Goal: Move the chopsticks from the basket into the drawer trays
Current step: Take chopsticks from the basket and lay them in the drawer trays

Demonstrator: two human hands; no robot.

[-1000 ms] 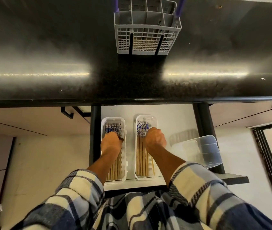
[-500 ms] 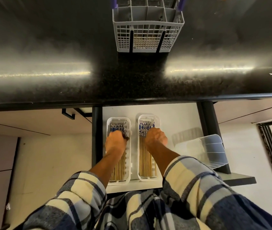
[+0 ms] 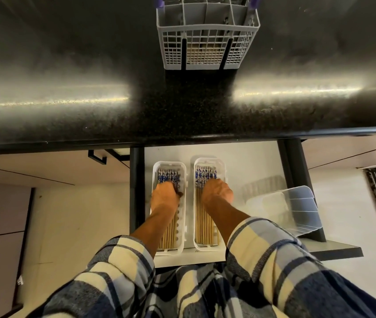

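Wooden chopsticks [image 3: 202,222] fill 2 trays [image 3: 221,171] under curled fingers [image 3: 222,191]; any grip is hidden.

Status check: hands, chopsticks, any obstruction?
Left hand in left tray, right hand in right tray, both on chopsticks. Grip unclear. Nothing blocking.

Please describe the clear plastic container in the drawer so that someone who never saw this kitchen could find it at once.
Below the black countertop an open drawer holds two white trays of chopsticks, one on the left and one beside it. Right of both trays, by the drawer's right side, stands the clear container. Unlike the trays, it is see-through, tilted, and holds no chopsticks.
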